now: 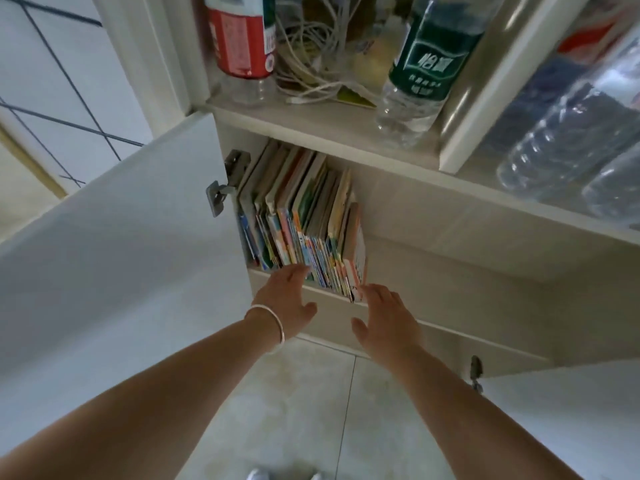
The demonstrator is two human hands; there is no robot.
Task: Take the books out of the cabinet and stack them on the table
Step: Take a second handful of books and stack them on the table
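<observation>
Several thin, colourful books (pixel 304 220) stand upright in a row at the left end of the cabinet's lower shelf (pixel 450 289). My left hand (pixel 284 299), with a white bracelet on the wrist, reaches to the spines near the row's middle, fingers straight and touching them. My right hand (pixel 384 317) is spread open at the row's right end, its fingertips at the outermost book (pixel 356 268). Neither hand holds anything. No table is in view.
The white cabinet door (pixel 121 254) stands open on the left; a second door (pixel 571 420) is open at lower right. The shelf above holds a red-labelled bottle (pixel 242 46), tangled white cables (pixel 311 64) and a green-labelled water bottle (pixel 422 71). More bottles (pixel 571 140) lie right. Tiled floor below.
</observation>
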